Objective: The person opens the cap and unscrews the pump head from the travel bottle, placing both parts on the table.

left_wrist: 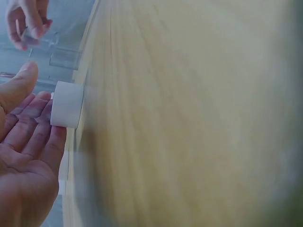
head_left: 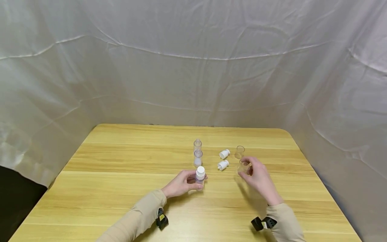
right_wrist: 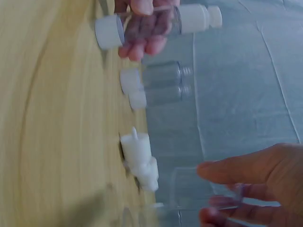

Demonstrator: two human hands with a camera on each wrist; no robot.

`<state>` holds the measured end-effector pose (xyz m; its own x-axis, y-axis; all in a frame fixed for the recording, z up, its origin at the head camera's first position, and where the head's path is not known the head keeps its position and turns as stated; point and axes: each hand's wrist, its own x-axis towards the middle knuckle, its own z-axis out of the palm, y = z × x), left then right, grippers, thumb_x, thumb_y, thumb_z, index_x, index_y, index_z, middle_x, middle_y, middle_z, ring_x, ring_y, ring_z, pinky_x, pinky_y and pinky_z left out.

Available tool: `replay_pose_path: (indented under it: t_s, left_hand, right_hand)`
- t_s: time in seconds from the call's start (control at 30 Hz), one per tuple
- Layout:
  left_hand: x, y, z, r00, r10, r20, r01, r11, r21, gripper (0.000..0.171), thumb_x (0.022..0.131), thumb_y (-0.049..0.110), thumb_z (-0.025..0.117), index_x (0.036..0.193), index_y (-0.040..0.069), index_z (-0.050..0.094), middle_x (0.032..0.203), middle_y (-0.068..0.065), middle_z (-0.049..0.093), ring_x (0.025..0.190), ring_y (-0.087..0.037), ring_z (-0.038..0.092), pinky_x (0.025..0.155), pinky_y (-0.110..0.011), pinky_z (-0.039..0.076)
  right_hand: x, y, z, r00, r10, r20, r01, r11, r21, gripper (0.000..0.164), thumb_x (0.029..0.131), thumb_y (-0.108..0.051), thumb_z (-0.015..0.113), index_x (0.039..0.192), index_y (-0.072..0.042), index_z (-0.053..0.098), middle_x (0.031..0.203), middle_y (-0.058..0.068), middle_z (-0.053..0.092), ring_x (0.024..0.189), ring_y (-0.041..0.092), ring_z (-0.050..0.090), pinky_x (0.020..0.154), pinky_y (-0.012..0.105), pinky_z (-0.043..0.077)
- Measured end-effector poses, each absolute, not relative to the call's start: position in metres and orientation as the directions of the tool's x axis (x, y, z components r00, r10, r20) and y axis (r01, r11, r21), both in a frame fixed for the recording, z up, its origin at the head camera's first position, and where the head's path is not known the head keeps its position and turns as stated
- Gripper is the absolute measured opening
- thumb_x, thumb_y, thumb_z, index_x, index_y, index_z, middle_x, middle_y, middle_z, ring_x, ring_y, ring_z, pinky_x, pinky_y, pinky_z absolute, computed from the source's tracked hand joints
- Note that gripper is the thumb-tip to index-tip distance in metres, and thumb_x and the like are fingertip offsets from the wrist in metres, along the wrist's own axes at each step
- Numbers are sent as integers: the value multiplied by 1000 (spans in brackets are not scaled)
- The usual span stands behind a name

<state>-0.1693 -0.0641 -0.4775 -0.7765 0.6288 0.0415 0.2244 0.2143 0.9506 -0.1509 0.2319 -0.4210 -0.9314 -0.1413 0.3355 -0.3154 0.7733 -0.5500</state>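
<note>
Beige-sleeved left hand (head_left: 182, 185): fingers and thumb pinch a white-topped bottle (head_left: 200, 176) upright, about midway between the desk's (head_left: 105, 188) side edges, by its clear body, seemingly to leave the top free.
Clear bottles (head_left: 198, 158): two, upright, lined toward the far edge, probably for steadiness.
White tops (head_left: 223, 165): two, lying on their sides, near each other.
Loose clear cover (head_left: 240, 152): toward the right edge.
Right hand (head_left: 257, 174): fingers pinch another clear cover (head_left: 244, 165), perhaps lightly, being thin.
</note>
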Motion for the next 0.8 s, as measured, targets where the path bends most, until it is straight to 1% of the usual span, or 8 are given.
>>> replay_pose_path:
  t_s: [0.13, 0.27, 0.4, 0.53, 0.8]
  left_hand:
    - [-170, -64, -476, -778, 627, 40, 227, 221, 948, 41, 93, 9, 70, 132, 0, 61, 133, -17, 67, 126, -32, 63, 113, -35, 49]
    - [-170, -64, -476, -777, 629, 38, 221, 215, 951, 41, 93, 8, 70, 132, -1, 61, 133, -18, 67, 127, -32, 62, 113, -34, 49]
    - [-170, -65, -476, -773, 633, 46, 231, 212, 950, 42, 93, 8, 69, 132, -2, 60, 133, -18, 67, 126, -32, 63, 112, -32, 50]
    - [-170, -65, -477, -772, 634, 42, 224, 210, 952, 43, 93, 9, 70, 133, -2, 59, 133, -17, 67, 127, -32, 63, 113, -31, 49]
    - [-169, -65, -476, -775, 631, 44, 227, 212, 951, 43, 92, 9, 70, 133, -1, 60, 133, -18, 67, 126, -33, 63, 113, -32, 49]
  right_hand:
    - [-150, 241, -420, -959, -138, 246, -255, 800, -543, 38, 77, 0, 80, 112, 3, 64, 104, 20, 68, 69, 12, 56, 61, 21, 49]
    - [-149, 246, -421, -973, -136, 187, -218, 810, -544, 36, 77, -1, 80, 109, 2, 64, 102, 19, 67, 71, 15, 58, 64, 25, 49]
    - [-147, 248, -422, -979, -134, 151, -196, 809, -554, 35, 77, -2, 81, 107, 2, 64, 101, 19, 66, 75, 18, 61, 66, 29, 52]
    - [-147, 249, -424, -984, -131, 122, -177, 811, -558, 37, 77, -5, 82, 107, 5, 63, 103, 22, 66, 78, 20, 63, 67, 31, 54]
    - [-148, 250, -427, -987, -126, 95, -157, 827, -540, 41, 77, -8, 84, 107, 5, 61, 105, 23, 67, 81, 23, 64, 70, 36, 55]
